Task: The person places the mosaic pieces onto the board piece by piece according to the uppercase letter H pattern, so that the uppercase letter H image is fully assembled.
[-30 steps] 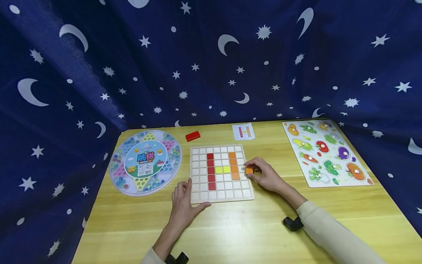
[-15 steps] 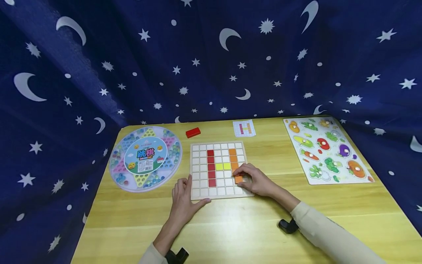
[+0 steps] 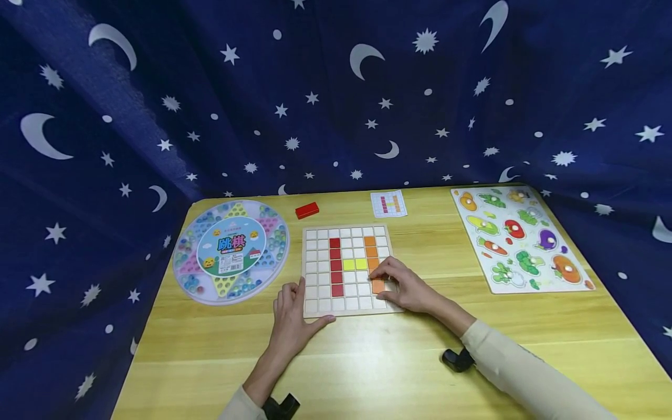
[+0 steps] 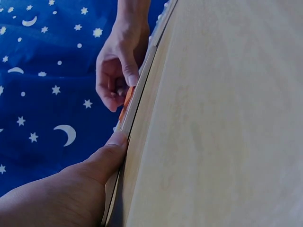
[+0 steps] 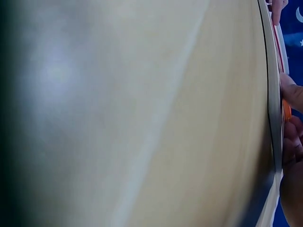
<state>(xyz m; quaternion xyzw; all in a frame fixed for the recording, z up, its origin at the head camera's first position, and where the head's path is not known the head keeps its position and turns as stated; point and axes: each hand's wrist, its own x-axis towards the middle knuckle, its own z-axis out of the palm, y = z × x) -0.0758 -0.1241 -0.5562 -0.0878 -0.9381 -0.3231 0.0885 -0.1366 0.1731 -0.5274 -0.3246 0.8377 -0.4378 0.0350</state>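
Note:
A wooden grid board (image 3: 319, 312) with white cells lies mid-table. It carries a column of red squares (image 3: 336, 265), two yellow squares (image 3: 354, 265) and a column of orange squares (image 3: 371, 252). My left hand (image 3: 291, 326) rests at the board's near left corner, forefinger along the left side and thumb against the front edge. Over the board's right part, my right hand (image 3: 409, 289) pinches an orange square block (image 3: 378, 286) at the lower end of the orange column. Its fingers cover some cells. In the right wrist view, that orange block (image 5: 287, 109) shows between thumb and fingers.
Behind the board are a red block (image 3: 307, 210) and a small pattern card (image 3: 388, 204). A round Chinese checkers set (image 3: 181, 256) lies left, and a vegetable puzzle board (image 3: 504, 265) lies right. A starry blue curtain (image 3: 315, 146) hangs behind the table (image 3: 378, 367).
My right hand has carried the orange block left from beside the board onto the orange column's lower end, where it now sits lower. The left hand has stayed at the corner.

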